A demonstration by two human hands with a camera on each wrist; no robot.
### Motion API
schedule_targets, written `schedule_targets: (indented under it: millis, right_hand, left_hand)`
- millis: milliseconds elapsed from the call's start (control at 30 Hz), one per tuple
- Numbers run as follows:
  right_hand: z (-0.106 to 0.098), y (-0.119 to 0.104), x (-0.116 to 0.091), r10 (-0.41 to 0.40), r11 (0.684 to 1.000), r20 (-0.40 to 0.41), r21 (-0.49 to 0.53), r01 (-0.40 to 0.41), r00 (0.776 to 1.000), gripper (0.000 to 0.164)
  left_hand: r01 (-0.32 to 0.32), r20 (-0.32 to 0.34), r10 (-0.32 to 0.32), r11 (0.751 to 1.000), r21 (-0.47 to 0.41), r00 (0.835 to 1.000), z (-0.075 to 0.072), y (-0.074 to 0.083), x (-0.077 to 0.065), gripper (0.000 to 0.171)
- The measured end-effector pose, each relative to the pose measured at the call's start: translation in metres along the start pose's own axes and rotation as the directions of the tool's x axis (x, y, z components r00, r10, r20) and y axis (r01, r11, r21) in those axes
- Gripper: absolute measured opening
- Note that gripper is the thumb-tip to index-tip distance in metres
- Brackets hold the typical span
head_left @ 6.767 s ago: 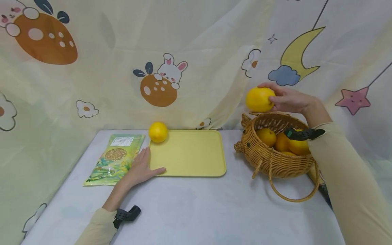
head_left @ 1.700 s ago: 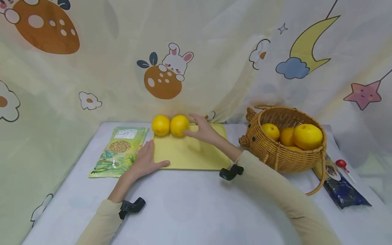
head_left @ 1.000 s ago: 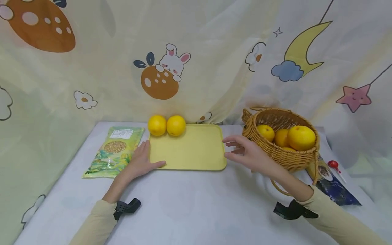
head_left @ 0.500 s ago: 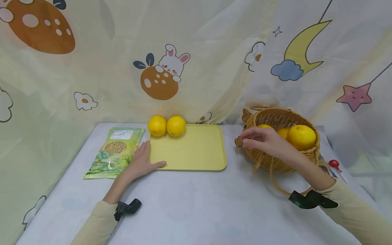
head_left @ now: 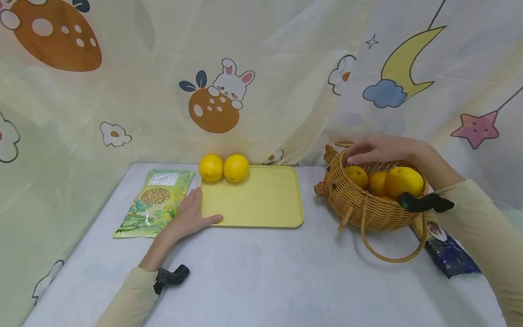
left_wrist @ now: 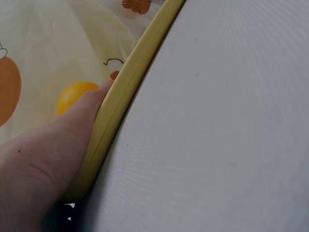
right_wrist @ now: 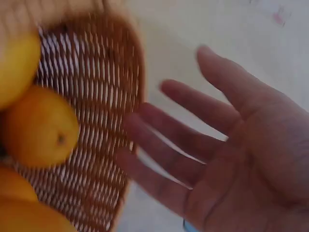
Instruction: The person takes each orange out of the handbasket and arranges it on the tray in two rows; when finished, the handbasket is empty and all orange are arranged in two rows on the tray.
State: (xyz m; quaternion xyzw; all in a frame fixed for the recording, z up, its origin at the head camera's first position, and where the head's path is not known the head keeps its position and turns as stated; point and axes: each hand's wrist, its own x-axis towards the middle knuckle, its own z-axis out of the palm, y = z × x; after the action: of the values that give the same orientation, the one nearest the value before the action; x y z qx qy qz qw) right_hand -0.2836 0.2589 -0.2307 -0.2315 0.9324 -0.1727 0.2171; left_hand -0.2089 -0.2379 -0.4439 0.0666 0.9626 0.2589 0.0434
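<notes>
My left hand [head_left: 189, 215] lies at the left edge of the yellow tray [head_left: 265, 200], fingers straight, its thumb along the near rim. In the left wrist view the thumb lies against the tray wall [left_wrist: 111, 111]. Two yellow-orange citrus fruits, one [head_left: 210, 167] and another [head_left: 236, 168], sit side by side in the tray's far left corner. Over the wicker basket [head_left: 351, 209] hovers my right hand [head_left: 384, 149], palm down and holding nothing. Its fingers are spread near the basket rim in the right wrist view, apart from the citrus fruit [right_wrist: 41, 126] inside. Several fruits lie in the basket.
A green bag of grains or beans [head_left: 153, 204] lies left of the tray, close to the left hand. The basket's handle [head_left: 392, 260] hangs down onto the table in front. A dark blue packet [head_left: 449, 254] lies beyond it, partly behind the right sleeve.
The right hand brought a second citrus fruit from the basket to the tray and let it go beside the first. It then moved back right and up over the basket. The left hand stayed.
</notes>
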Motion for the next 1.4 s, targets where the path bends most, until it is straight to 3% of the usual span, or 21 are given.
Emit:
schedule_targets:
  millis: [67, 200, 400, 467, 567, 633, 767, 800, 933, 1000, 1167, 1400]
  right_hand:
    - [-0.012, 0.012, 0.01, 0.037, 0.999, 0.123, -0.02, -0.035, 0.992, 0.052]
    - [-0.021, 0.036, 0.031, 0.129, 0.989, 0.309, 0.031, -0.146, 0.942, 0.065]
    - [-0.012, 0.06, 0.056, 0.208, 0.946, 0.44, 0.138, -0.294, 0.874, 0.068]
    - [-0.006, 0.067, 0.063, 0.207, 0.908, 0.468, 0.236, -0.348, 0.859, 0.068]
    - [0.004, 0.077, 0.07, 0.199, 0.814, 0.514, 0.388, -0.433, 0.835, 0.072]
    - [0.011, 0.082, 0.074, 0.193, 0.787, 0.526, 0.421, -0.451, 0.828, 0.073]
    - [0.019, 0.09, 0.079, 0.204, 0.847, 0.502, 0.339, -0.408, 0.841, 0.079]
    - [0.02, 0.091, 0.08, 0.204, 0.849, 0.498, 0.339, -0.406, 0.843, 0.08]
    - [0.024, 0.094, 0.085, 0.172, 0.813, 0.518, 0.406, -0.418, 0.838, 0.079]
    - [0.024, 0.095, 0.086, 0.152, 0.779, 0.53, 0.455, -0.431, 0.834, 0.077]
    - [0.024, 0.098, 0.085, 0.131, 0.758, 0.542, 0.485, -0.436, 0.83, 0.078]
    - [0.026, 0.099, 0.085, 0.145, 0.809, 0.531, 0.423, -0.409, 0.835, 0.079]
  left_hand:
    - [0.004, 0.002, -0.004, 1.0, -0.002, 1.0, -0.001, 0.0, 0.0, 0.127]
    - [0.006, 0.004, -0.006, 1.0, 0.0, 1.0, -0.002, 0.001, 0.0, 0.127]
    - [-0.011, -0.015, 0.011, 1.0, 0.012, 1.0, 0.0, 0.0, 0.001, 0.127]
    - [-0.016, -0.02, 0.016, 1.0, 0.014, 1.0, 0.001, 0.0, 0.001, 0.127]
    - [-0.014, -0.022, 0.015, 1.0, 0.016, 1.0, 0.004, -0.001, 0.001, 0.127]
    - [-0.01, -0.017, 0.011, 1.0, 0.011, 1.0, 0.005, -0.002, 0.0, 0.127]
    - [0.007, 0.005, -0.007, 1.0, 0.005, 1.0, 0.005, -0.003, 0.0, 0.129]
    - [0.01, 0.008, -0.01, 1.0, 0.005, 1.0, 0.005, -0.003, 0.0, 0.129]
    - [0.012, 0.004, -0.012, 1.0, 0.006, 1.0, 0.002, -0.002, -0.001, 0.128]
    - [0.012, 0.0, -0.012, 1.0, 0.005, 1.0, 0.001, -0.002, -0.002, 0.128]
    - [0.017, 0.003, -0.017, 1.0, 0.006, 1.0, 0.0, 0.0, -0.003, 0.128]
    - [0.013, 0.002, -0.013, 1.0, 0.0, 1.0, 0.0, 0.001, -0.004, 0.127]
